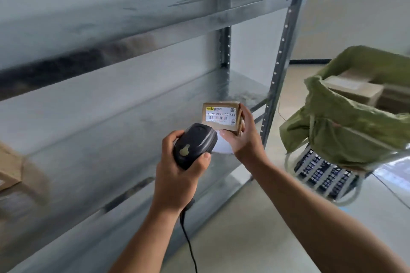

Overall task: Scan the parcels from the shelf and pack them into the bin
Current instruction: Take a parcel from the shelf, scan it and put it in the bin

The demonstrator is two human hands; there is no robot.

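Note:
A small brown cardboard parcel [221, 115] with a white barcode label faces me, held up in front of the metal shelf [133, 104]. My right hand [246, 137] grips it from the right side and underneath. My left hand [177, 168] grips a black corded barcode scanner [195, 144], its head pointing at the parcel's label from just below and left. To the right stands the bin [324, 175], a wire cart lined with a green bag [346, 128], holding several brown parcels [355, 91].
Another brown box [11, 168] sits on the shelf at the far left edge. The scanner's black cable [188, 241] hangs down below my left wrist. The shelf's upright post [279, 60] stands between the shelf and the bin. Pale floor lies below.

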